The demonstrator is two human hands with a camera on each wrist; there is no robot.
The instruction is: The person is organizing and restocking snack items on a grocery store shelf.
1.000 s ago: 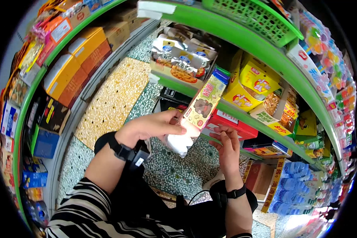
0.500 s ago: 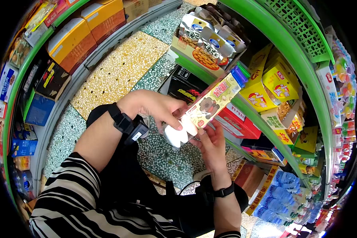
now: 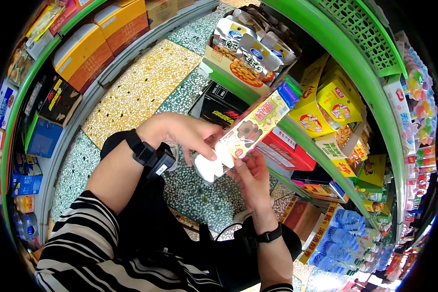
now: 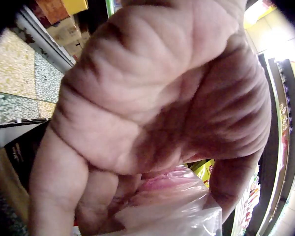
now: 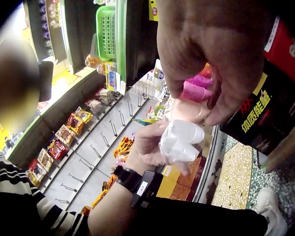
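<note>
A long, clear-wrapped snack pack (image 3: 250,129) slants upward to the right between my hands in the head view. Its yellow face carries a cartoon bear; its upper end shows purple and green, its near end rounded white pieces (image 3: 211,165). My left hand (image 3: 185,136) grips the near end, thumb across the top. In the left wrist view its palm fills most of the picture above the crinkled clear wrap (image 4: 177,214). My right hand (image 3: 255,185) pinches the lower edge, with the thumb in front. Its fingers (image 5: 223,93) straddle the pack in the right wrist view.
Shelving with a green edge (image 3: 326,141) runs along the right, bearing a snack carton (image 3: 243,70), yellow boxes (image 3: 338,104) and a red box (image 3: 289,153). Bottled water (image 3: 343,238) stands lower right. Orange cartons (image 3: 80,61) line the left shelf. Speckled floor (image 3: 136,87) lies between.
My right hand, apart from the snack pack one second ago, has come in and taken hold of its lower edge. The left hand keeps its grip. The head view has shifted.
</note>
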